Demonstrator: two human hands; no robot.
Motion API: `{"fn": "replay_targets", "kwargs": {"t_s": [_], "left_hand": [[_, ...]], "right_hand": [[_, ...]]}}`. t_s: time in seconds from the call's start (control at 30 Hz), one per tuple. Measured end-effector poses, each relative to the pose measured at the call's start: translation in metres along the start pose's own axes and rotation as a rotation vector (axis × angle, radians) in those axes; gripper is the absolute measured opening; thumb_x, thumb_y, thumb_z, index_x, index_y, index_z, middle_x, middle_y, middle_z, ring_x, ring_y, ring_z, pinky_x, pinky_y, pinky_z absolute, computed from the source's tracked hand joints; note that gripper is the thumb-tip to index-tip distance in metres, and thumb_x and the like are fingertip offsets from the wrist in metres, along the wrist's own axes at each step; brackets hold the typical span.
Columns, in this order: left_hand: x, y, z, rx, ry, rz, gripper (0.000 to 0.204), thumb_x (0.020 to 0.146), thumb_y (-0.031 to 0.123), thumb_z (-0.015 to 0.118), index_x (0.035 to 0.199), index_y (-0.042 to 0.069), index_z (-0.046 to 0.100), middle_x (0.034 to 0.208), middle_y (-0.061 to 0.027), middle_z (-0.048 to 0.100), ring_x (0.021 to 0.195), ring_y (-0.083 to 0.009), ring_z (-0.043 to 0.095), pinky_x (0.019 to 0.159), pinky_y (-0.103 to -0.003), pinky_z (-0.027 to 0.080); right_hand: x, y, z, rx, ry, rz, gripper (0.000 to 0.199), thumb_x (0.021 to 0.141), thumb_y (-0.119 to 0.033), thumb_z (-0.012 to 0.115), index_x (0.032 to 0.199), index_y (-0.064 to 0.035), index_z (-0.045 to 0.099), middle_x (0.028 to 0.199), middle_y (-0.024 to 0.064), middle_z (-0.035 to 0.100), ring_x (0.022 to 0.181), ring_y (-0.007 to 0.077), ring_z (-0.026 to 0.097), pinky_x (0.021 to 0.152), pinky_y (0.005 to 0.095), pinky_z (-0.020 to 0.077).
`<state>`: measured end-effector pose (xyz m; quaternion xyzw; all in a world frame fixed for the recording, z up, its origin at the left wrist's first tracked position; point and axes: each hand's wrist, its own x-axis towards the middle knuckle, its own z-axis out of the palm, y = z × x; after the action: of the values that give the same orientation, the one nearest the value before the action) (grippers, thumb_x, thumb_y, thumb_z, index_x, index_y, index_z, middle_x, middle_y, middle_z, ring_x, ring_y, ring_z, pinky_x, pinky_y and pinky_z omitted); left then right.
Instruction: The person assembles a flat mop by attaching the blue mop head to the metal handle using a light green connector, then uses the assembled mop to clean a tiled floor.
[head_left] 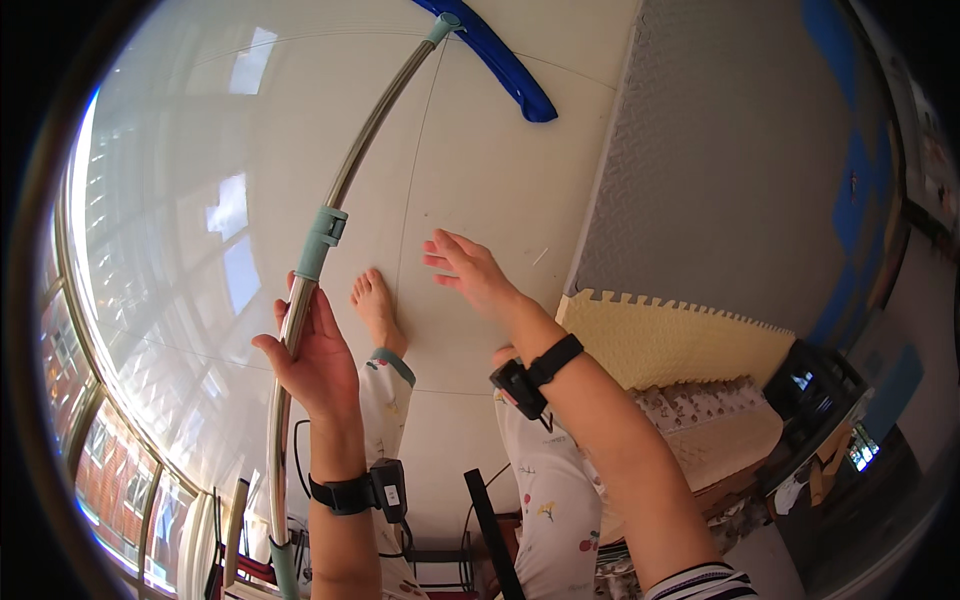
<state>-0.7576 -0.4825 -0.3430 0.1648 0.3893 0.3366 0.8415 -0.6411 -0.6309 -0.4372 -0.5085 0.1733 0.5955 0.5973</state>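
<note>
A long mop runs from the top of the view to the lower left. It has a silver metal pole (366, 150), a teal clamp collar (322, 243) and a long blue head (503, 75) on the floor. My left hand (318, 360) is palm up just below the collar. The pole lies across its palm and fingers, held loosely, with the thumb sticking out to the left. My right hand (470, 268) hovers over the floor right of the pole, fingers apart and nothing in it. Both wrists wear black straps with small devices.
Pale glossy floor tiles (500, 180) reach under my bare foot (374, 305). On the right lie a grey textured foam mat (730, 170) and a cream interlocking one (670, 340). Windows (110, 450) line the left. A black bar (490, 530) stands by my legs.
</note>
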Motion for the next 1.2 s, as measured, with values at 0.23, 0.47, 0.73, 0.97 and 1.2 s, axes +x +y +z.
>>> {"fn": "replay_targets", "kwargs": {"t_s": [0.23, 0.47, 0.73, 0.97, 1.2], "left_hand": [[-0.026, -0.014, 0.045, 0.052, 0.073, -0.043, 0.053, 0.085, 0.048, 0.039, 0.112, 0.003, 0.043, 0.131, -0.0154, 0.033, 0.124, -0.0266, 0.029, 0.104, -0.036, 0.024], [-0.052, -0.009, 0.059, 0.118, 0.275, -0.105, 0.075, 0.076, 0.060, 0.041, 0.125, 0.003, 0.029, 0.129, -0.0132, 0.034, 0.125, -0.0248, 0.028, 0.103, -0.037, 0.025], [-0.071, -0.013, 0.017, -0.110, 0.341, -0.158, 0.064, 0.080, 0.042, 0.052, 0.116, -0.006, 0.033, 0.123, -0.0216, 0.037, 0.119, -0.0323, 0.035, 0.100, -0.036, 0.034], [-0.097, 0.006, -0.022, -0.228, 0.337, -0.276, 0.051, 0.085, 0.035, 0.048, 0.114, -0.005, 0.038, 0.125, -0.0209, 0.037, 0.121, -0.0311, 0.033, 0.101, -0.037, 0.032], [-0.091, 0.010, -0.057, -0.324, 0.269, -0.338, 0.040, 0.085, 0.029, 0.050, 0.108, -0.003, 0.046, 0.123, -0.0184, 0.042, 0.120, -0.0278, 0.035, 0.101, -0.038, 0.031]], "right_hand": [[0.014, -0.078, 0.111, 0.295, -0.085, -0.272, 0.043, 0.085, -0.026, 0.051, 0.115, -0.0063, 0.028, 0.099, 0.0106, 0.045, 0.088, 0.0193, 0.051, 0.078, 0.0372, 0.0478], [0.006, -0.070, 0.117, 0.168, 0.090, -0.379, 0.025, 0.084, -0.008, 0.041, 0.107, -0.0045, 0.031, 0.084, 0.0081, 0.045, 0.075, 0.0156, 0.052, 0.064, 0.0308, 0.0527], [-0.005, -0.024, 0.102, 0.155, 0.140, -0.389, 0.032, 0.084, -0.011, 0.045, 0.111, -0.0081, 0.029, 0.083, 0.0067, 0.047, 0.073, 0.0155, 0.053, 0.062, 0.0314, 0.0512], [-0.028, 0.011, 0.112, 0.155, 0.182, -0.440, 0.038, 0.084, -0.009, 0.044, 0.118, -0.0113, 0.026, 0.080, 0.0051, 0.046, 0.071, 0.0140, 0.052, 0.061, 0.0310, 0.0508], [-0.020, 0.026, 0.121, 0.127, 0.176, -0.432, 0.041, 0.084, -0.008, 0.043, 0.121, -0.0121, 0.026, 0.079, 0.0038, 0.046, 0.071, 0.0128, 0.051, 0.064, 0.0306, 0.0506]]}}
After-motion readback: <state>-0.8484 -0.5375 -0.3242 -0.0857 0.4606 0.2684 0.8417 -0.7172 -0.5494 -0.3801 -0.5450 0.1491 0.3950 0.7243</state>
